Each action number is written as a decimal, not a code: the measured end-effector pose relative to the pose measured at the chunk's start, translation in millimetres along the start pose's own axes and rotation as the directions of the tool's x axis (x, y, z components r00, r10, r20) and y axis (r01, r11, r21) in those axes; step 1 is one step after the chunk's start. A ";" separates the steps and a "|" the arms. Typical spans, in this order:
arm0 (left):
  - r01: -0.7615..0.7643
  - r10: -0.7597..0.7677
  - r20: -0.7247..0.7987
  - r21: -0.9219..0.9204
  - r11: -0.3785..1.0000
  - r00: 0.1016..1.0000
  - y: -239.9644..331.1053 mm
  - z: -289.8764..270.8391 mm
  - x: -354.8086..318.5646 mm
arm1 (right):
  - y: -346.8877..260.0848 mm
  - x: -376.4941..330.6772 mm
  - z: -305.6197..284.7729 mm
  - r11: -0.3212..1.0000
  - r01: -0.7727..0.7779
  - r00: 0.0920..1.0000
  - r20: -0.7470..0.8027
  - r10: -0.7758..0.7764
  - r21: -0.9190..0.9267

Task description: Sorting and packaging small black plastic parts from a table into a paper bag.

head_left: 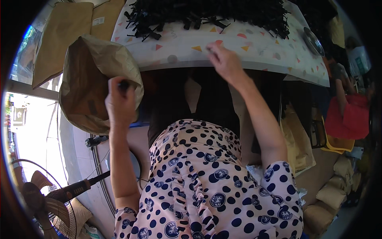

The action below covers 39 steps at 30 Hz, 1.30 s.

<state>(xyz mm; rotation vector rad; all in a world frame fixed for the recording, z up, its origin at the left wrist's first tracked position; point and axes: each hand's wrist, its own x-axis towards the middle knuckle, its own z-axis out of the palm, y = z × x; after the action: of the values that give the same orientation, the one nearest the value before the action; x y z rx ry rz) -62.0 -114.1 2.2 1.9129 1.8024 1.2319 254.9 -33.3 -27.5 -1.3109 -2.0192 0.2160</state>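
- Black plastic pieces (207,14) lay in a big tangled heap along the top of the frame, spread over most of the far side of the worktop (262,51), which wore a white cloth dotted with small coloured triangles.
- At upper left a large brown paper sack (85,85) stood just beside the worktop's edge, its mouth open and tilted toward the person; its inside looked dark and I could not tell how full it was.
- Flat brown paper sheets (59,36) lay behind the sack at the far upper left, and more tan sacks (330,191) were piled at lower right; a fan (43,203) stood at lower left.
- The left hand (119,99) was at the sack's near rim, fingers closed around a small dark piece (124,84), of which only the tip showed above the knuckles.
- The right hand (225,59) reached over the worktop's near edge, blurred, its fingers curled toward the cloth short of the heap; whether it pinched anything I could not tell.
- Judged from this, the step in hand was moving pieces from the heap to the sack: one at the sack's mouth, the other hand going for more.
- The next move would call for letting go well inside the opening so nothing dropped past the rim, and for lifting single pieces free of the tangle without dragging others off the edge.
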 end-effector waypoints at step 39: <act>0.615 -0.045 0.681 -0.629 0.475 0.731 -2.4 55.3 -84.3 | -133.8 -124.1 80.0 0.240 -0.434 0.864 0.325 0.384 0.868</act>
<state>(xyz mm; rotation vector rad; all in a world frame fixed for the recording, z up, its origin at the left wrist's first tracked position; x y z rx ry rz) -15.4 -170.0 -67.6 1.0591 0.8893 0.9094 134.8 -183.8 -78.9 -0.9625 -1.0639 1.4504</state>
